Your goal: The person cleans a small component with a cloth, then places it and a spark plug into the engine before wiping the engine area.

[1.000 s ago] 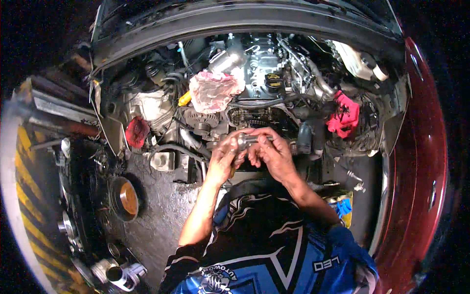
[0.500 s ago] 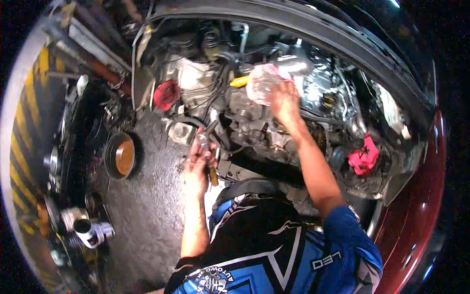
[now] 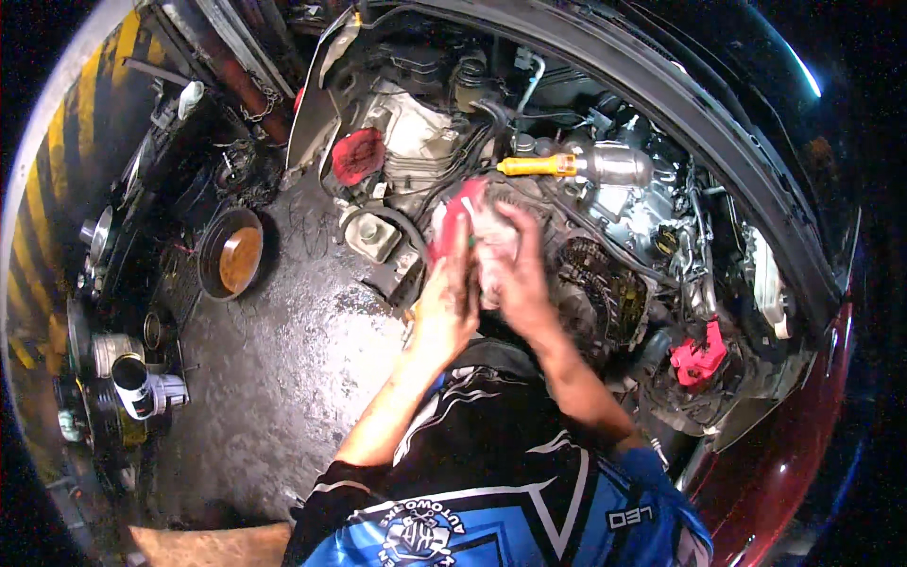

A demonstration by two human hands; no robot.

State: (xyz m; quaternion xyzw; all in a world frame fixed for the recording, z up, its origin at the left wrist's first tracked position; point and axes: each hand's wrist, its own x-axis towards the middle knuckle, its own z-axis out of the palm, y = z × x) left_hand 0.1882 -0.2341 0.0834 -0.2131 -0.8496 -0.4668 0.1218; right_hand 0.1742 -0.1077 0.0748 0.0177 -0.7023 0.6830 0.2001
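Note:
A crumpled pink-and-white rag (image 3: 491, 241) is bunched between my two hands, in front of my waist and over the near side of the engine. My left hand (image 3: 452, 288) presses on the rag's left side, fingers pointing away from me. From the right, my right hand (image 3: 521, 283) closes on the same rag, its fingers curled and blurred by motion. The rag hides whatever may lie between the palms. Beyond the hands, a work lamp (image 3: 553, 166) with a yellow handle and a shiny rounded head lies across the engine (image 3: 605, 283).
Red cloths sit at the engine bay's left (image 3: 358, 157) and right (image 3: 697, 355). A pale reservoir (image 3: 369, 235) is left of my hands. On the wet, dark floor (image 3: 274, 406) stands a round pan (image 3: 210, 253) with brownish contents. The red car body (image 3: 794, 444) borders the right.
My right hand has drawn the rag back from the lamp toward me. My left hand, which held a tool-like thing, has come right and now meets the rag. The view has shifted.

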